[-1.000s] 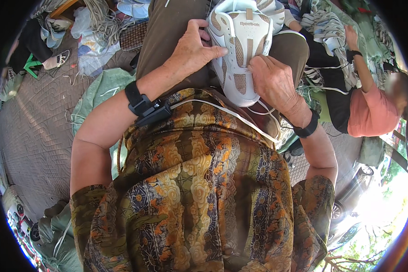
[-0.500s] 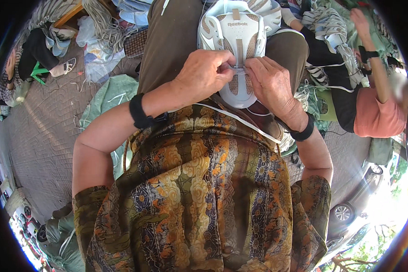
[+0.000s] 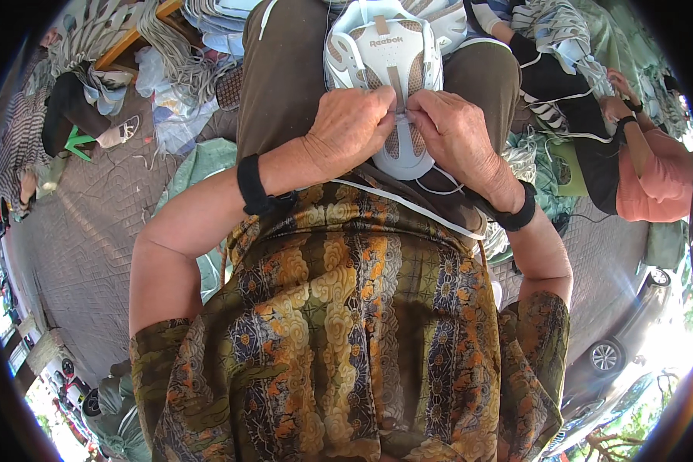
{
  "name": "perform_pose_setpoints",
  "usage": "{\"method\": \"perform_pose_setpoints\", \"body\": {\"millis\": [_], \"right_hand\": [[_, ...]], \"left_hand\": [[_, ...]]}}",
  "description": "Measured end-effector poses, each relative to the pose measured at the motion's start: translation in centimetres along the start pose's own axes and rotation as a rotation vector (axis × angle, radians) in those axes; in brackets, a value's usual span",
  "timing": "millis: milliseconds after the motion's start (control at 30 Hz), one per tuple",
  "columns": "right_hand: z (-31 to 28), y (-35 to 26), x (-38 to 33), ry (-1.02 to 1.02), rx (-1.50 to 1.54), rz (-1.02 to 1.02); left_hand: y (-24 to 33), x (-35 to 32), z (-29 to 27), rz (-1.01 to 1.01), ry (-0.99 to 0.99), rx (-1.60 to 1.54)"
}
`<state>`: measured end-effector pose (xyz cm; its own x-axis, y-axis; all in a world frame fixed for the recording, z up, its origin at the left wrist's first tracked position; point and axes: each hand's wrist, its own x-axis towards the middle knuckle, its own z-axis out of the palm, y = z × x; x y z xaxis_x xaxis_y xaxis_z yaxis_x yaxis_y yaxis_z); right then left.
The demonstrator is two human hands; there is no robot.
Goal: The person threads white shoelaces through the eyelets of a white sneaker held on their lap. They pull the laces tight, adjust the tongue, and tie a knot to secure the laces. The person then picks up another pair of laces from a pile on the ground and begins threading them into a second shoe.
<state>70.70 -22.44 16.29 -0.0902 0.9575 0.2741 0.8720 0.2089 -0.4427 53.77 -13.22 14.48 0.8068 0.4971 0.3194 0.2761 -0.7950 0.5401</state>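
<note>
A white and tan sports shoe upper (image 3: 385,58) lies across my lap, its toe end toward me. Over its lower opening my left hand (image 3: 352,129) is closed, thumb and fingertips pinched at the tan-and-white middle strip. My right hand (image 3: 460,137) pinches from the other side, its fingertips close to the left ones. A short stretch of white lace shows between them; the fingers hide most of it. Below the right hand, a thin white lace (image 3: 440,185) curves over my trousers. Both wrists wear black bands.
More pale shoe uppers (image 3: 448,27) lie just beyond. A long white cord (image 3: 408,206) crosses my lap. Bundled straps (image 3: 173,58), plastic bags (image 3: 173,112) and green sacking (image 3: 196,173) surround me. Co-workers sit on both sides, one in a pink shirt (image 3: 658,181). A car (image 3: 620,339) stands behind right.
My hands stay pinched at the same part of the shoe and have drawn slightly nearer each other. The view has shifted a little. The co-worker at right has lowered a raised arm.
</note>
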Motion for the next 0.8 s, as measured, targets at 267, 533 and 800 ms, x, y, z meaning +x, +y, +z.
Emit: {"method": "perform_pose_setpoints", "body": {"millis": [267, 533, 800], "right_hand": [[-0.2, 0.1, -0.2, 0.016, 0.014, -0.010], [0.7, -0.6, -0.5, 0.093, -0.011, 0.004], [0.8, -0.5, -0.1, 0.050, 0.155, 0.115]], "left_hand": [[-0.1, -0.9, -1.3, 0.058, -0.029, -0.060], [0.2, -1.1, -0.8, -0.067, -0.099, -0.075], [-0.6, -0.6, 0.5, -0.040, 0.025, -0.168]]}}
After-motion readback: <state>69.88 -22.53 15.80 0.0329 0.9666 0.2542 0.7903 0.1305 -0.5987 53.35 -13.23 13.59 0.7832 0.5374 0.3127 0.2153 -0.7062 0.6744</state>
